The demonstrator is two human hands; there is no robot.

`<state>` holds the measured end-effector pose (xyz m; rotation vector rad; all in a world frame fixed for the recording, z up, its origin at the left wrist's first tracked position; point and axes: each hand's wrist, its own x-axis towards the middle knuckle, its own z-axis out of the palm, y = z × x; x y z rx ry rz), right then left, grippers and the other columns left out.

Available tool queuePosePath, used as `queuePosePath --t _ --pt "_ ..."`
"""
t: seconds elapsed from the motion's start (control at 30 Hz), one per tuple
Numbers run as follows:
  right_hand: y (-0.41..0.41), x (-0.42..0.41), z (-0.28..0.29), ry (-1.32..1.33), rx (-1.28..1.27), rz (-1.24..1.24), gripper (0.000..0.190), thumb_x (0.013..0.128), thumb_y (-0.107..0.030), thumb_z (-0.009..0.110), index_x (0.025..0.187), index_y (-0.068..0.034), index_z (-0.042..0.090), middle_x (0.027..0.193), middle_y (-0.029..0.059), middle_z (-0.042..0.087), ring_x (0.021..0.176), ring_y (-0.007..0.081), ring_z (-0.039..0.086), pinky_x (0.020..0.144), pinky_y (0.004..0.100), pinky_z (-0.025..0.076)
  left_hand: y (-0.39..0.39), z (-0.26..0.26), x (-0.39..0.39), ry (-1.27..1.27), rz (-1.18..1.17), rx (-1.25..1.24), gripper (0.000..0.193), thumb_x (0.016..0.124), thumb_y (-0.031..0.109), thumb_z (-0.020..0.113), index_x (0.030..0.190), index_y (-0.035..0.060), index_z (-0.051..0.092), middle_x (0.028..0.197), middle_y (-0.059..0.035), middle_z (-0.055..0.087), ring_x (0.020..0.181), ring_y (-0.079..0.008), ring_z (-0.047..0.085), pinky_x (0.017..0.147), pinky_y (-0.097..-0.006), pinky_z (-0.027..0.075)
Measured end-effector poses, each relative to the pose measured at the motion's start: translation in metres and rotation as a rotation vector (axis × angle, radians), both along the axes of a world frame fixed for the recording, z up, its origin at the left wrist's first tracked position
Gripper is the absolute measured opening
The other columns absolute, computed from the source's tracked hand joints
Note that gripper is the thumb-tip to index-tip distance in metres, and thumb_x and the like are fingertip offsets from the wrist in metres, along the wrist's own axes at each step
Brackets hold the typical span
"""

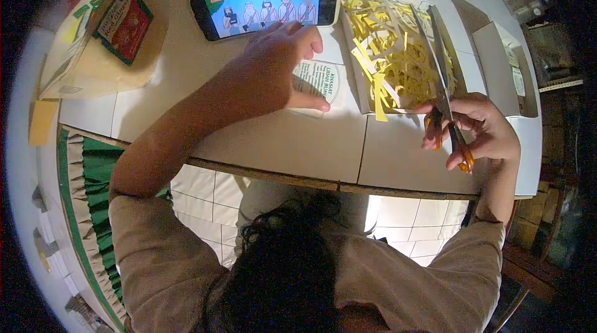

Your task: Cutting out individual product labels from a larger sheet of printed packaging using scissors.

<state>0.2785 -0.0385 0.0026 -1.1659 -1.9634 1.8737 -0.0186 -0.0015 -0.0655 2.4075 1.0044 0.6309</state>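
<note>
My left hand [280,72] reaches over the white tiled table, thumb and fingers spread apart, its fingertips near the lower edge of a smartphone [266,4]. The phone lies sideways and shows a cartoon of several figures. Below the palm is a printed clear-and-white label or packet [326,83], partly covered by the hand; whether the fingers touch it I cannot tell. My right hand [485,128] holds scissors [445,95] with orange-and-black handles, the blades slightly apart and pointing away over a shallow box [366,95] full of yellow and white paper strips.
At the far left stands an open paper container [93,72] with a red-and-green printed packet [125,25]. An open white box [501,67] lies at the far right. The table's front edge [280,176] runs close to my body. Green-and-cream pleated cloth [95,183] hangs at left.
</note>
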Motion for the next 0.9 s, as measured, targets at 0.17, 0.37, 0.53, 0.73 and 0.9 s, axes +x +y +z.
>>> queuePosePath --t 0.17,0.37,0.53,0.73,0.9 --pt "-0.007 0.008 0.006 -0.040 0.081 0.002 0.059 0.053 0.003 0.071 0.107 0.005 0.049 0.079 0.0093 0.059 0.070 0.0163 0.059 0.063 0.0266 0.049 0.004 0.006 0.002 0.036 -0.019 -0.078 0.053 0.052 0.028 0.076 0.089 0.0026 0.047 0.084 -0.0140 0.050 0.083 -0.0280 0.049 0.074 -0.0352 0.038" --pt "-0.007 0.007 0.002 -0.001 0.182 0.009 0.051 0.061 0.006 0.066 0.108 0.003 0.049 0.083 0.0092 0.057 0.069 0.0157 0.058 0.062 0.0244 0.050 0.003 0.001 -0.003 0.028 -0.016 -0.128 0.048 0.052 0.025 0.077 0.083 0.0033 0.047 0.080 -0.0121 0.050 0.080 -0.0257 0.049 0.073 -0.0334 0.039" --pt "-0.010 0.003 0.003 -0.039 0.085 -0.045 0.048 0.064 0.006 0.064 0.110 0.005 0.047 0.090 0.0109 0.055 0.072 0.0152 0.057 0.061 0.0238 0.049 -0.002 0.015 -0.001 -0.037 -0.010 -0.139 0.043 0.055 0.021 0.075 0.080 0.0034 0.045 0.075 -0.0105 0.050 0.075 -0.0224 0.050 0.068 -0.0303 0.040" --pt "-0.017 0.003 -0.003 0.139 -0.076 -0.112 0.053 0.066 0.005 0.063 0.113 0.006 0.039 0.097 0.0113 0.050 0.077 0.0136 0.053 0.067 0.0247 0.047 0.002 0.016 -0.007 -0.202 0.013 -0.246 0.039 0.063 0.024 0.070 0.085 0.0047 0.043 0.079 -0.0046 0.045 0.075 -0.0148 0.050 0.068 -0.0279 0.042" --pt "-0.030 -0.007 -0.007 0.222 -0.254 -0.181 0.070 0.061 -0.011 0.072 0.117 0.004 0.033 0.085 0.0077 0.051 0.078 0.0147 0.053 0.068 0.0261 0.045 -0.001 0.029 -0.004 -0.059 0.298 0.254 0.036 0.067 0.025 0.068 0.087 0.0022 0.049 0.085 -0.0031 0.047 0.078 -0.0150 0.052 0.070 -0.0284 0.044"
